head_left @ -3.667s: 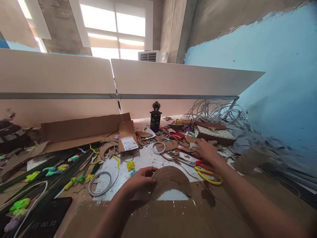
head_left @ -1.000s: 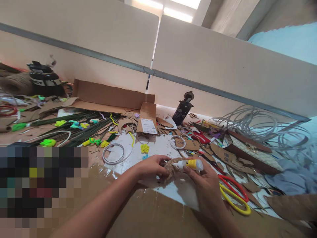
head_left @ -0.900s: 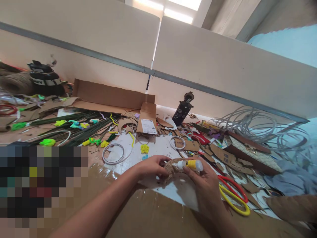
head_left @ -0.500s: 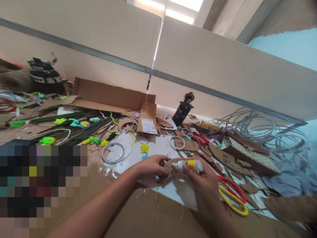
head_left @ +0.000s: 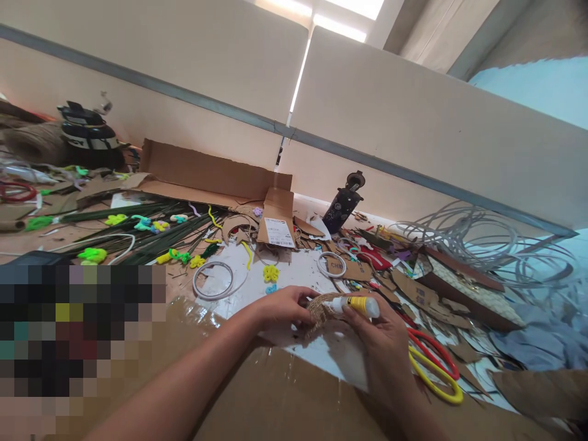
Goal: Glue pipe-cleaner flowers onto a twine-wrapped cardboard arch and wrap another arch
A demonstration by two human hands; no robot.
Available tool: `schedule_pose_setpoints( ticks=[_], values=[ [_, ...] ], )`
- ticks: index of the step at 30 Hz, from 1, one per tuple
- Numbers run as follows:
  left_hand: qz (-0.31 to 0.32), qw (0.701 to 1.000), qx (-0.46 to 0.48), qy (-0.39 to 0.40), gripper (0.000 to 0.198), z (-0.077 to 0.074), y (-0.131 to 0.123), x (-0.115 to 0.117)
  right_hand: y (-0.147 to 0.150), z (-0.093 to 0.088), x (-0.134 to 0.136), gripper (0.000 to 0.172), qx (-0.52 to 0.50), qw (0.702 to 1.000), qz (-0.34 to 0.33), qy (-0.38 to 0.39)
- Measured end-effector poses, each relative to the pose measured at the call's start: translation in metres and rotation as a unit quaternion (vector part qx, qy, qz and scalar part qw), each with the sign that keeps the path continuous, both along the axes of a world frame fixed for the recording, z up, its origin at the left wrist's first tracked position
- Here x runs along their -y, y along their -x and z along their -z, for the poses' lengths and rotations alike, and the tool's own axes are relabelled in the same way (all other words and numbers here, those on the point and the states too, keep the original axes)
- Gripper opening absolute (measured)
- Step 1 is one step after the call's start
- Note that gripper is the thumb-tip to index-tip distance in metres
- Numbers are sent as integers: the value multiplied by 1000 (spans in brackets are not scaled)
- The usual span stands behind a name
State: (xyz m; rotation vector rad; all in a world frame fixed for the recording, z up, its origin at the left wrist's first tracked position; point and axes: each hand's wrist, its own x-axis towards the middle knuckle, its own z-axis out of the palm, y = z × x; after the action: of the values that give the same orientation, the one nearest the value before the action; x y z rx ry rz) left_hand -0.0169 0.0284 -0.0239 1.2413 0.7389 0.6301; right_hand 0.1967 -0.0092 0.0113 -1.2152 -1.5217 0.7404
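Observation:
My left hand [head_left: 275, 306] grips the left end of a twine-wrapped cardboard arch [head_left: 320, 309], standing on its edge on the white sheet [head_left: 294, 275]. My right hand [head_left: 383, 343] is closed around a small glue tube with a yellow label [head_left: 356, 304], its white nozzle pointing left and touching the arch's top. Both hands work just beyond a large sheet of brown cardboard [head_left: 285, 398] at the near edge.
Red and yellow scissors [head_left: 434, 367] lie right of my right hand. White rings [head_left: 212, 283], pipe-cleaner flowers [head_left: 271, 272], green stems [head_left: 151, 236], cardboard scraps, a black bottle [head_left: 342, 205], coiled white tubing [head_left: 473, 236] and a patterned bag [head_left: 468, 291] crowd the desk. Beige partitions [head_left: 413, 122] stand behind.
Between the oldest frame and now, my right hand came back from the scraps holding the glue tube and brought it to the arch. Over the last second only the view shifted slightly.

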Motion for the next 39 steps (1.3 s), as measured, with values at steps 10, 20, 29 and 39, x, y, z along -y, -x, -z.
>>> schedule_pose_setpoints(
  ticks=[10, 20, 29, 39],
  values=[
    [2, 1000, 12, 21, 63, -5, 0, 4, -1, 4, -2, 28, -9, 1000, -9, 16],
    [-4, 999, 25, 31, 62, 0, -1, 4, -2, 9, -2, 29, -37, 998, -12, 41],
    [-2, 1000, 10, 24, 66, -2, -1, 4, 7, -7, 0, 36, -197, 976, 0, 94],
    [-10, 999, 5, 38, 62, -4, 0, 4, -4, 4, -8, 34, -269, 951, -51, 145]
  ],
)
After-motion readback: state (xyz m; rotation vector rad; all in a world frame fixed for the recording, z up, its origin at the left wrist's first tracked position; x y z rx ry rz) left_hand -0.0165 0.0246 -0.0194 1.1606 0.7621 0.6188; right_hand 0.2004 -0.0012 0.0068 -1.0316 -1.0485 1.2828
